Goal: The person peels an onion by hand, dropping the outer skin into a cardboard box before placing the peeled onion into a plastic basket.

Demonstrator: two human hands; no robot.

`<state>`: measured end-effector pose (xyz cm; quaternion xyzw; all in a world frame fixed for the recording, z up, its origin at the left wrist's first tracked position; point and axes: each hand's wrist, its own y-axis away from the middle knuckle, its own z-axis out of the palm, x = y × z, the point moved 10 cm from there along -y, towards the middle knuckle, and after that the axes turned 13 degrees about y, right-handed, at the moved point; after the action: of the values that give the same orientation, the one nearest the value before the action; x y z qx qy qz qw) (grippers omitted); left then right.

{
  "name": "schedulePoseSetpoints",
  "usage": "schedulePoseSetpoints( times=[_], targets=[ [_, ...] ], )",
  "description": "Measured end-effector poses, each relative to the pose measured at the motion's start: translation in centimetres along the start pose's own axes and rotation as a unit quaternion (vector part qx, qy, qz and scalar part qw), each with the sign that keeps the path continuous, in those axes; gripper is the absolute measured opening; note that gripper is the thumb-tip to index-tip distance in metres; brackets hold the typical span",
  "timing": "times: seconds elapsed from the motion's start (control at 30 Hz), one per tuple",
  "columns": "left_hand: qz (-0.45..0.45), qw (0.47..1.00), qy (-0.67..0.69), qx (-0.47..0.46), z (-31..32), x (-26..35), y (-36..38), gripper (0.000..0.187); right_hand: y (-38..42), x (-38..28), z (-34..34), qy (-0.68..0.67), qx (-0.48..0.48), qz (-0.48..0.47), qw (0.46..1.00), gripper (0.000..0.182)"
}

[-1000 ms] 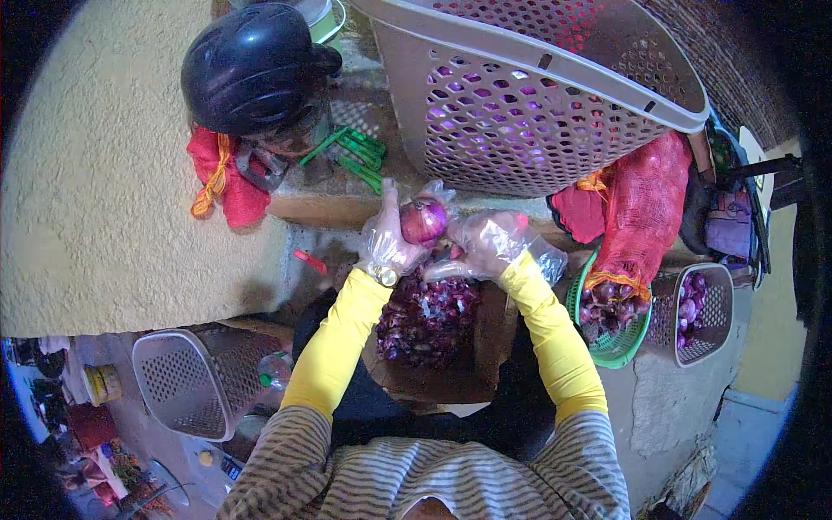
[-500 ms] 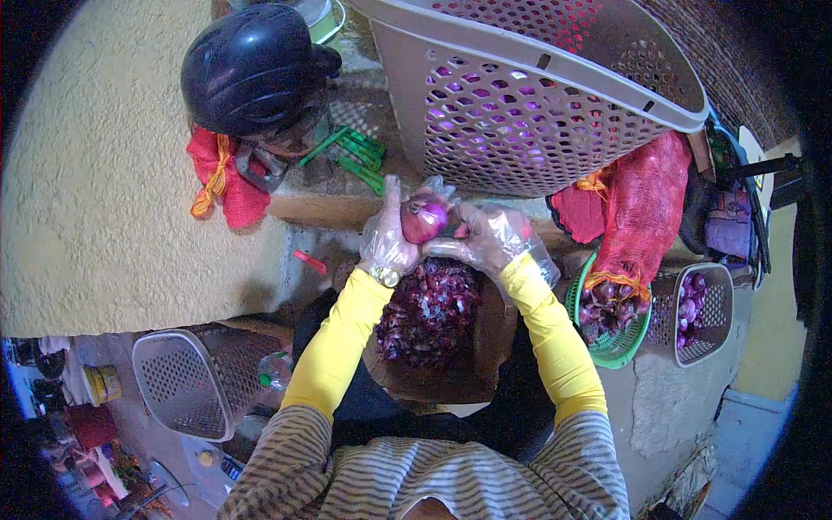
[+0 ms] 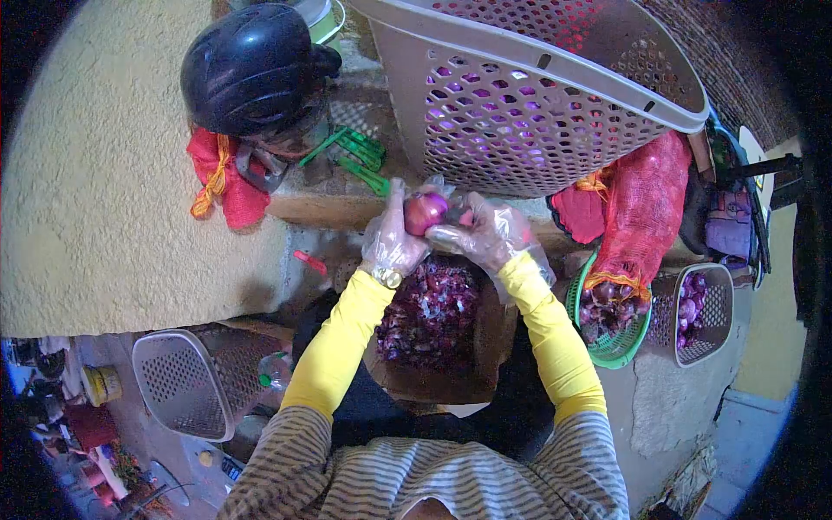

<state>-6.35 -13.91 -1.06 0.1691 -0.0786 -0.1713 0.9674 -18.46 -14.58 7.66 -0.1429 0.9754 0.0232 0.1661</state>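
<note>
A purple onion (image 3: 425, 213) is gripped in my left hand (image 3: 392, 236), which wears a clear plastic glove. Close to the onion's right side is my right hand (image 3: 497, 236), also gloved, with its fingers curled together; what they hold, if anything, is too small to make out. Beneath both hands, a box (image 3: 433, 390) contains a heap of dark purple onion skins (image 3: 429, 316).
A tall grey basket (image 3: 407, 113) of onions stands ahead. To the right are a red mesh sack (image 3: 646, 208), a green basket (image 3: 620, 355) and a smaller grey basket (image 3: 728, 303). A black helmet (image 3: 251, 74) is at upper left, another grey basket (image 3: 178, 381) at lower left.
The onion has turned slightly in my left hand, showing a paler side. My right hand's fingers have shifted and curled more beside it.
</note>
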Motion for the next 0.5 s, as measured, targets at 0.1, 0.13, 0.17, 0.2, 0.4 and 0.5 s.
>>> schedulePoseSetpoints(
  times=[0.1,0.13,0.17,0.2,0.4,0.5],
  targets=[
    [0.025,0.999,-0.018,0.024,-2.9,0.5,-1.8,0.054,-0.2,0.8,0.1,-0.018,-0.015,0.035,0.999,0.064],
    [0.025,0.999,-0.018,0.024,-4.1,0.6,-2.4,0.054,-0.2,0.9,0.1,-0.034,-0.020,0.042,0.998,0.064],
    [0.063,0.972,-0.225,0.004,-4.7,1.6,-2.8,0.053,-0.2,0.9,0.0,-0.034,-0.020,0.043,0.998,0.064],
    [0.098,0.901,-0.422,-0.016,-3.2,2.0,-2.5,0.052,-0.3,1.0,0.0,-0.035,-0.019,0.044,0.998,0.066],
    [-0.036,0.997,-0.038,-0.057,-1.5,0.1,-1.1,0.048,-0.1,0.3,-0.3,-0.077,-0.033,0.012,0.996,0.071],
    [0.110,0.955,-0.206,-0.181,1.4,1.3,0.3,0.050,-0.1,0.4,-0.4,-0.104,-0.037,0.019,0.994,0.072]
  ],
)
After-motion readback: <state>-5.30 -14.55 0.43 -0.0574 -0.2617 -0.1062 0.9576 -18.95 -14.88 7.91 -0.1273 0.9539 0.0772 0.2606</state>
